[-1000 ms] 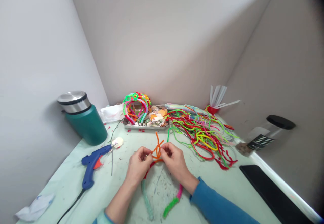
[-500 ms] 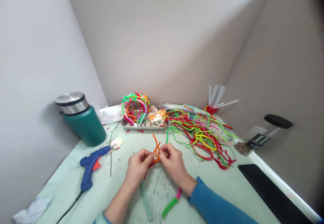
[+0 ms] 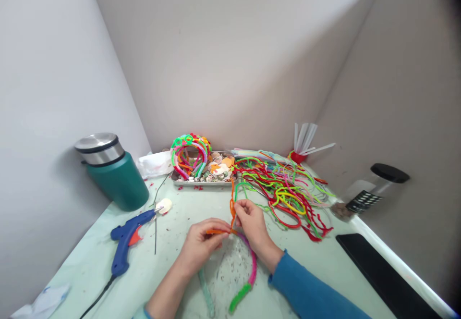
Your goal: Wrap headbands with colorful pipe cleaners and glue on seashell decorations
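My left hand (image 3: 201,244) pinches the top of a headband (image 3: 248,273) wrapped in pink, green and pale teal pipe cleaner, which arches over the pale green table (image 3: 324,266). My right hand (image 3: 252,223) is closed on an orange pipe cleaner (image 3: 232,199) that rises straight up from the band's top. The two hands almost touch at the band's crown. A blue sleeve covers my right forearm.
A blue glue gun (image 3: 126,237) lies at the left, a teal flask (image 3: 111,170) behind it. A metal tray (image 3: 201,177) of shells and finished headbands sits at the back. Loose pipe cleaners (image 3: 288,189) sprawl right; a black slab (image 3: 382,271) lies at the right edge.
The looped orange pipe cleaner has been pulled straight and now points upward in my right hand. My left hand slid lower along the band. The camera tilted slightly.
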`<state>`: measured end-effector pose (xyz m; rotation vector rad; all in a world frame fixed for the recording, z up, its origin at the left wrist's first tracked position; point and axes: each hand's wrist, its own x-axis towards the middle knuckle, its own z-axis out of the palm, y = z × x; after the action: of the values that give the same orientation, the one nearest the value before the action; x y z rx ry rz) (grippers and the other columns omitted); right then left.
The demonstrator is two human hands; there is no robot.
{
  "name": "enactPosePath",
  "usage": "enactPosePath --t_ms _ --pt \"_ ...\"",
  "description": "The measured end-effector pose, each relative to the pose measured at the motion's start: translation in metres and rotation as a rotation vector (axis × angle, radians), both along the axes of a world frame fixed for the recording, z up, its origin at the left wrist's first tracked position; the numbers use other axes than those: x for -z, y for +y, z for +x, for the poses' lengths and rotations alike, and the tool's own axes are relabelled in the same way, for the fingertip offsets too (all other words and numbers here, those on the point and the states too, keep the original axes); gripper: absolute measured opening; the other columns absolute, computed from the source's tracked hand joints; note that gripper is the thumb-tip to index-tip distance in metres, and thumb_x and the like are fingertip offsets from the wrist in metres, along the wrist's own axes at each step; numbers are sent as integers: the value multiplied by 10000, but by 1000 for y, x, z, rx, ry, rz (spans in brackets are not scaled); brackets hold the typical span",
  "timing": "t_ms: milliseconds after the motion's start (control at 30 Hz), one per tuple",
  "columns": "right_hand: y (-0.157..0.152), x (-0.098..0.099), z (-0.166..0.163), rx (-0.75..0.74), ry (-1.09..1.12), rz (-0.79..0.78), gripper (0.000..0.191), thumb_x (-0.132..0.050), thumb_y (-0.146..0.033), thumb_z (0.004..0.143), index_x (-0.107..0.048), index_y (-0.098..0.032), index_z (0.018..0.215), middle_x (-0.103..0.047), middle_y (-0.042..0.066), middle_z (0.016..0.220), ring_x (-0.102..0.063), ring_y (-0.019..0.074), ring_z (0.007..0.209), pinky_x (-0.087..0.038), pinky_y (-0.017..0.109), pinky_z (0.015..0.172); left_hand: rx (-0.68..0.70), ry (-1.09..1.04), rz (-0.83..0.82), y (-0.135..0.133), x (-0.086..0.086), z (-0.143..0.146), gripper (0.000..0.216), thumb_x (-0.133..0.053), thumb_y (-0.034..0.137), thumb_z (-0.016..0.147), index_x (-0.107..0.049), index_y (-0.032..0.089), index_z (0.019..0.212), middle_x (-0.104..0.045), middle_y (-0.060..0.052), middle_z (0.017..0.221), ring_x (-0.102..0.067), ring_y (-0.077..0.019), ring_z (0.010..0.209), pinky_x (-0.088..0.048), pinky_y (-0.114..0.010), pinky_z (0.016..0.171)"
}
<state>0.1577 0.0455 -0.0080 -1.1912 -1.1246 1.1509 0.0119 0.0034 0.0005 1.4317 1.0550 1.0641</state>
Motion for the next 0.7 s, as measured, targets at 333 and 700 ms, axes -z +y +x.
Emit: enactPosePath --t_ms 333,700 --pt "-19 -2 -11 -194 -67 136 185 -545 -347 780 -533 -166 740 -539 -17 631 -493 107 537 -404 213 495 -167 -102 -167 4 5 2 289 -598 449 728 -529 169 757 -515 63 516 -431 -65 380 -333 -175 376" --pt "-27 1 -17 -349 -131 140 125 -531 -299 797 -547 -176 803 -550 -29 657 -489 97 547 -385 204 509 -299 -236 -166 8 5 -6 247 -697 354 641 -550 160 683 -528 60 535 -439 -54 427 -332 -171 421"
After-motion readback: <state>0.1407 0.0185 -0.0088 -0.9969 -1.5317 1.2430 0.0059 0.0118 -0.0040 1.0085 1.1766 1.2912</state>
